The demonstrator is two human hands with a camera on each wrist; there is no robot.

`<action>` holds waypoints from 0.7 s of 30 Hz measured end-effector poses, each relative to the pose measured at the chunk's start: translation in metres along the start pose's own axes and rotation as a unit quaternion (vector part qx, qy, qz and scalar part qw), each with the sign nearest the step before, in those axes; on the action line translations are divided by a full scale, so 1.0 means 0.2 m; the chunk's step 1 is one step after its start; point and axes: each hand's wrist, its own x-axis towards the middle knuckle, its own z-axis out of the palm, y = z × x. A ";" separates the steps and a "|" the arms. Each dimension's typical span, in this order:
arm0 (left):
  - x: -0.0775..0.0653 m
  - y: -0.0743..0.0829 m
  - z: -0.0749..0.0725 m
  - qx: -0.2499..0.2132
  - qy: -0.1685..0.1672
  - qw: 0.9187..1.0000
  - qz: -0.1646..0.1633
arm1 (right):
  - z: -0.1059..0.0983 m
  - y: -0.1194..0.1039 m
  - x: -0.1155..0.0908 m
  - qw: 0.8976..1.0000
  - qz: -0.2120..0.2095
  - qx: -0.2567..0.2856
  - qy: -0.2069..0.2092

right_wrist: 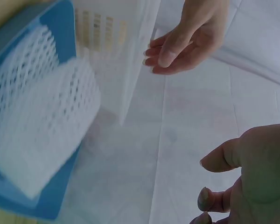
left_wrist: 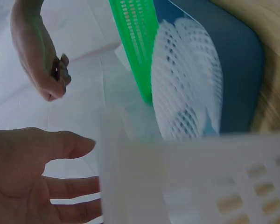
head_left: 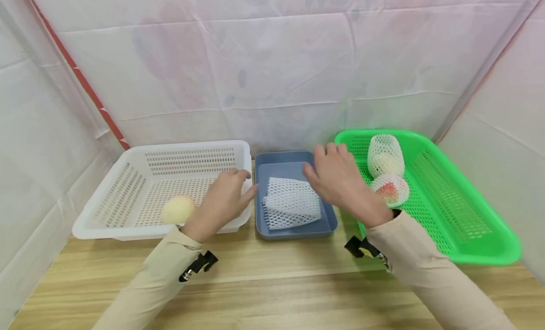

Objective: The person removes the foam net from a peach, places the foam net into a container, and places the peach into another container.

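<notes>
My left hand [head_left: 223, 197] hovers over the right side of a white plastic basket [head_left: 123, 233], holding nothing, its fingers loosely bent. Inside that basket lies a round pale-yellow fruit [head_left: 176, 210], partly hidden by the front rim. White foam net sleeves [head_left: 294, 204] lie flat in a small blue-grey tray [head_left: 294, 234] between the baskets. Above the tray's right edge and the green basket's near-left side is my right hand [head_left: 338, 176], fingers relaxed with nothing in them. In the right wrist view its thumb and fingertips [right_wrist: 206, 198] stand apart.
A green plastic basket [head_left: 477, 202] stands on the right. Two round fruits in foam nets lie in it, a pale one [head_left: 385, 162] behind a pinkish-red one [head_left: 391, 190]. The wooden table [head_left: 272, 282] stretches in front; a pale cloth wall [head_left: 272, 70] rises behind.
</notes>
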 end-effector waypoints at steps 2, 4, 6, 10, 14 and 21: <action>0.02 0.06 0.02 -0.011 0.015 1.000 0.024 | -0.04 0.06 0.01 1.000 0.008 0.000 -0.011; 0.03 0.11 0.06 -0.024 0.022 0.998 0.045 | -0.07 0.12 0.01 0.999 0.021 0.000 -0.036; 0.04 0.17 0.09 -0.038 0.015 0.998 0.056 | -0.10 0.21 0.01 0.997 0.039 0.003 -0.072; 0.05 0.27 0.17 -0.041 -0.013 0.997 0.063 | -0.15 0.41 0.00 0.988 0.070 0.006 -0.138; 0.06 0.34 0.23 -0.022 -0.039 0.997 0.058 | -0.15 0.60 -0.03 0.985 0.071 -0.009 -0.157; 0.09 0.51 0.36 0.024 -0.114 0.993 0.005 | -0.09 0.80 -0.12 0.978 0.080 -0.013 -0.190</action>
